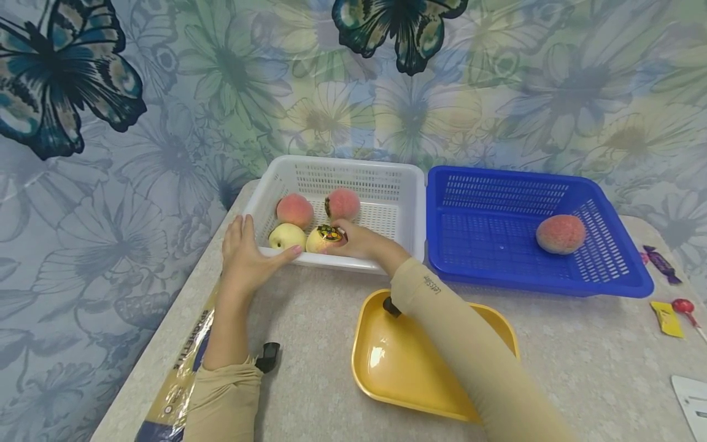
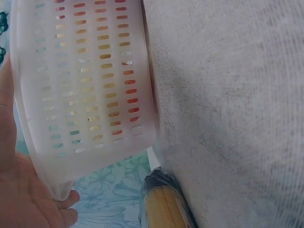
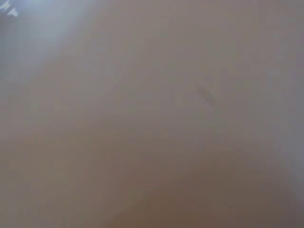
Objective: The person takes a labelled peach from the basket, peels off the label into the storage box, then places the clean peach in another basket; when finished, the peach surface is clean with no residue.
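In the head view my right hand (image 1: pixel 356 239) reaches over the front rim of a white basket (image 1: pixel 345 265) and grips a yellow fruit (image 1: pixel 316 240) with a dark, yellow-spotted patch. A smooth yellow fruit (image 1: pixel 287 236) with a stem dimple lies just left of it. Behind them sit two pink peaches (image 1: pixel 295 210), one with a dark patch on its side. My left hand (image 1: pixel 247 261) holds the basket's front left corner, thumb along the front rim. The left wrist view shows fingertips (image 2: pixel 70 215) below the basket's corner rim. Only a blur fills the right wrist view.
Right of the white basket stands a blue basket (image 1: pixel 530 283) with one peach (image 1: pixel 560 234) inside. A yellow tray (image 1: pixel 409 368) lies under my right forearm. A spaghetti packet (image 1: pixel 175 387) runs along the left edge. Wrapped candy (image 1: pixel 661 264) and a red lollipop (image 1: pixel 683 305) lie far right.
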